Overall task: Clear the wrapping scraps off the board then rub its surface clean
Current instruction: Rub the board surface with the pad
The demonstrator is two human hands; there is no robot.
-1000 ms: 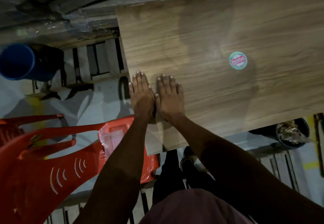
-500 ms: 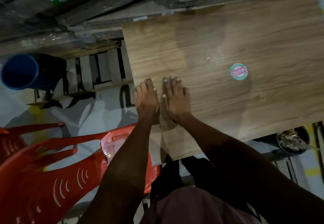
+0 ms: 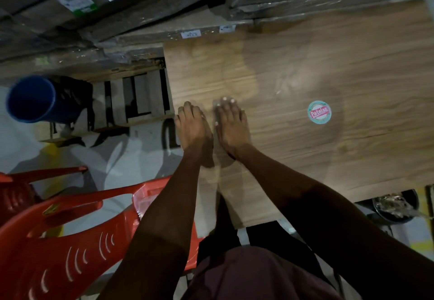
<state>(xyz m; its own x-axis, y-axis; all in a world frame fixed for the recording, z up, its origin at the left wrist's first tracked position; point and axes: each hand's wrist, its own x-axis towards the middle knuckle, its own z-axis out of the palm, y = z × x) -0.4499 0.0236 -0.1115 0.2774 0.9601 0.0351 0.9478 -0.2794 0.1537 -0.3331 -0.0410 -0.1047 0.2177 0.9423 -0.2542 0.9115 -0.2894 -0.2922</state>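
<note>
Both forearms are bare, with no sleeves, watch or bands in view. The left hand (image 3: pixel 193 128) and right hand (image 3: pixel 231 127) wear no gloves or rings; the nails look pale. The dim garment at the torso seems maroon, over dark trousers.

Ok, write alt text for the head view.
Both hands, left hand and right hand, press flat side by side near the left edge of a wood-grain board bearing a round sticker. A red plastic chair stands lower left.
</note>
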